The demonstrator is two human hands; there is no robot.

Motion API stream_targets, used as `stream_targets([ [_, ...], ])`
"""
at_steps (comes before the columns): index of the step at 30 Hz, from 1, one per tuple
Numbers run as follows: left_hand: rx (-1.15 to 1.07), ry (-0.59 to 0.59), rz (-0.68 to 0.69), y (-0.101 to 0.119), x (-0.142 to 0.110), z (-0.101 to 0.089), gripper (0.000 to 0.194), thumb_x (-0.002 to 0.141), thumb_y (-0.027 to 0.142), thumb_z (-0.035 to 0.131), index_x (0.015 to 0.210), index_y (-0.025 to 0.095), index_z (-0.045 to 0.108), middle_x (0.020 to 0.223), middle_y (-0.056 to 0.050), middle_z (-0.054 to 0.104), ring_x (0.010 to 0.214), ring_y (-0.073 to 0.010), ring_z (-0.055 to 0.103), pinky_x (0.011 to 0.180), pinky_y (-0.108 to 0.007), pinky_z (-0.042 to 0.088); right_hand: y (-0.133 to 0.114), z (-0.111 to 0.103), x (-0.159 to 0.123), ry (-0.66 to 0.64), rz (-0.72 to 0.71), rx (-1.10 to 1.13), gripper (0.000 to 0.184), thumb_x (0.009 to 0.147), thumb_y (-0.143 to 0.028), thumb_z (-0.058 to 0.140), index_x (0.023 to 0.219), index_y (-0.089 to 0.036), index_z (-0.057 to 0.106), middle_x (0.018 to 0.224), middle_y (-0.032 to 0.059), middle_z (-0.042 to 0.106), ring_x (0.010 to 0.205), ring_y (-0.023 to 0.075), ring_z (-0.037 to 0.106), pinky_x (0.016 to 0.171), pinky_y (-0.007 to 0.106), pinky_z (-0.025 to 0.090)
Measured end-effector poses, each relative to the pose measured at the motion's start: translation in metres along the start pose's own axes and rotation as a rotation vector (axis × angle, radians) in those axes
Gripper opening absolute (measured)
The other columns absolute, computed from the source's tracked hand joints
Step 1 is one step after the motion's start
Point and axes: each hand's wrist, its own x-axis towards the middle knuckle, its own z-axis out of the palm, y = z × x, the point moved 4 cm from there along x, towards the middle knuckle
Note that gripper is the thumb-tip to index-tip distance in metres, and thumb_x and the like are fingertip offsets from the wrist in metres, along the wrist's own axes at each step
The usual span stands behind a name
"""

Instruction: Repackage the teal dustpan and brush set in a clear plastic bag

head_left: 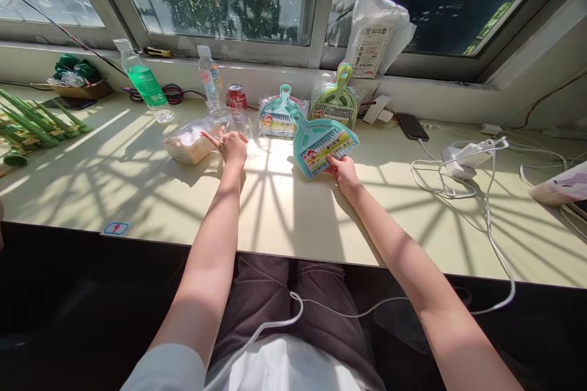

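My right hand (343,175) grips the lower edge of a light-blue toy-sized dustpan (305,137), which has a yellow printed label and a bristled brush set in its pan. It is tilted, handle up and to the left. My left hand (232,146) has its fingers apart, over a crumpled clear plastic bag (236,119) and beside an open cardboard box (186,151). Whether a finger touches the bag is unclear. Behind stand another blue dustpan (278,115) and a green dustpan (334,101), both in clear wrapping.
A green-labelled bottle (147,87), a clear bottle (211,79) and a red can (236,97) stand near the window. To the right lie a phone (413,127), a power strip (465,159) and looped white cables. Green stalks (39,122) lie at left.
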Motion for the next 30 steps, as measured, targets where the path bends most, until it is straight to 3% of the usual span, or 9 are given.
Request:
stream_targets([
  [4,0.065,0.099,-0.029,0.008,-0.011,0.009,0.037,0.096,0.028,0.067,0.13,0.014,0.073,0.137,-0.024,0.075,0.158,-0.0437,0.045,0.14,-0.067,-0.002,0.001,0.004,-0.004,-0.062,0.029,-0.032,0.036,0.07,-0.028,0.102,0.088,-0.023,0.071,0.088,0.0059,0.086,0.097,0.0349,0.086,0.089,0.052,0.076],
  [6,0.078,0.043,0.012,0.012,-0.014,0.019,0.045,0.093,0.03,0.073,0.134,0.01,0.07,0.139,-0.026,0.072,0.154,-0.0467,0.047,0.139,-0.067,-0.002,0.002,0.005,-0.003,-0.071,0.028,-0.042,0.034,0.07,-0.027,0.102,0.087,-0.023,0.072,0.089,0.0065,0.086,0.096,0.0348,0.086,0.087,0.051,0.076],
  [10,0.373,-0.144,-0.063,0.006,-0.01,0.03,0.03,0.095,0.015,0.064,0.122,0.008,0.075,0.126,-0.024,0.077,0.144,-0.044,0.056,0.139,-0.067,0.005,0.003,0.007,-0.002,-0.103,0.024,-0.051,0.031,0.073,-0.026,0.101,0.088,-0.021,0.074,0.088,0.0082,0.087,0.095,0.0341,0.087,0.088,0.049,0.076],
  [13,0.547,-0.215,-0.159,0.003,-0.001,0.025,0.033,0.097,0.008,0.057,0.123,0.009,0.078,0.126,-0.024,0.078,0.143,-0.0409,0.061,0.137,-0.064,0.021,0.001,0.007,-0.003,-0.121,0.031,-0.073,0.029,0.075,-0.026,0.099,0.089,-0.021,0.075,0.091,0.0085,0.087,0.093,0.0329,0.087,0.086,0.047,0.076],
  [16,0.541,-0.217,-0.214,0.007,0.001,0.019,0.037,0.103,0.011,0.053,0.132,0.01,0.077,0.134,-0.029,0.076,0.142,-0.0406,0.066,0.125,-0.057,0.044,0.0,0.007,-0.005,-0.12,0.033,-0.084,0.026,0.077,-0.024,0.097,0.09,-0.021,0.075,0.095,0.0087,0.088,0.091,0.0317,0.087,0.084,0.045,0.076],
  [18,0.515,-0.189,-0.212,0.011,-0.002,0.015,0.039,0.104,0.008,0.049,0.131,0.01,0.077,0.135,-0.029,0.075,0.142,-0.0405,0.066,0.121,-0.055,0.049,0.0,0.007,-0.006,-0.121,0.033,-0.087,0.025,0.077,-0.023,0.097,0.09,-0.021,0.076,0.094,0.0086,0.088,0.091,0.0314,0.087,0.084,0.045,0.076],
  [23,0.466,-0.077,-0.155,0.02,-0.011,-0.002,0.041,0.105,0.005,0.046,0.13,0.012,0.077,0.14,-0.029,0.072,0.147,-0.0429,0.06,0.123,-0.063,0.045,0.002,0.008,-0.007,-0.107,0.013,-0.043,0.028,0.077,-0.025,0.099,0.092,-0.021,0.075,0.09,0.0073,0.087,0.09,0.0305,0.087,0.084,0.045,0.076],
  [26,0.339,0.081,-0.069,0.031,-0.012,-0.017,0.045,0.104,0.006,0.046,0.138,0.018,0.074,0.147,-0.024,0.069,0.151,-0.0424,0.055,0.128,-0.063,0.041,-0.001,0.01,-0.009,-0.11,-0.005,0.006,0.033,0.075,-0.026,0.101,0.094,-0.021,0.074,0.093,0.0064,0.087,0.092,0.0298,0.086,0.088,0.046,0.076],
  [30,0.077,0.276,0.091,0.052,-0.015,-0.025,0.047,0.1,-0.002,0.044,0.131,0.015,0.075,0.136,-0.018,0.072,0.141,-0.035,0.057,0.134,-0.058,0.033,-0.007,0.017,-0.016,-0.188,-0.033,0.061,0.039,0.072,-0.032,0.103,0.096,-0.022,0.075,0.095,0.0066,0.087,0.097,0.0318,0.087,0.091,0.048,0.076],
])
